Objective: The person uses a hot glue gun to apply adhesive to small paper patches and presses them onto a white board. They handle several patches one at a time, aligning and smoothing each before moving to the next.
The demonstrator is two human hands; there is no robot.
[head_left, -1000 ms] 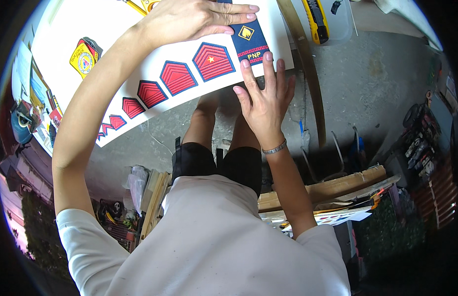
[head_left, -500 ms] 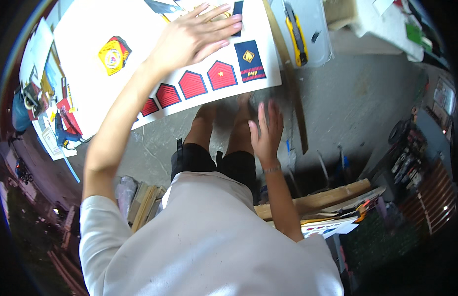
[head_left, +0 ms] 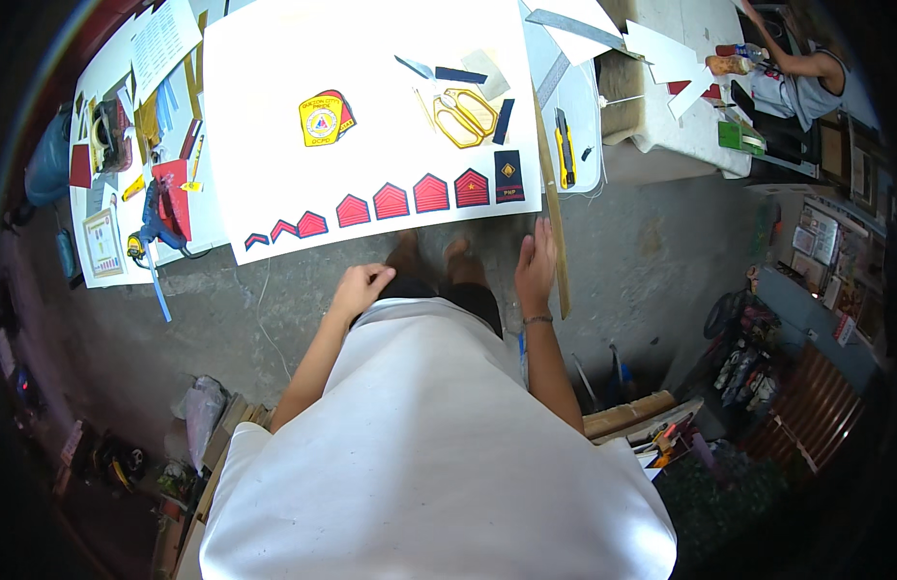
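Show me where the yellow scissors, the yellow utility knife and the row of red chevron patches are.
yellow scissors (head_left: 465, 117), head view, on the handles.
yellow utility knife (head_left: 564, 152), head view, mid body.
row of red chevron patches (head_left: 391, 201), head view, on a middle patch.

Both hands hang empty below the large white paper sheet (head_left: 274, 116): the left hand (head_left: 360, 287) loosely curled, the right hand (head_left: 535, 261) flat and open beside a long wooden strip (head_left: 553, 222). Along the sheet's near edge runs a row of red chevron-shaped badges (head_left: 390, 201), with yellow-handled scissors (head_left: 465, 116) farther up.

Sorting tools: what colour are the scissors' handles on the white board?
Yellow; the scissors show best in the head view.
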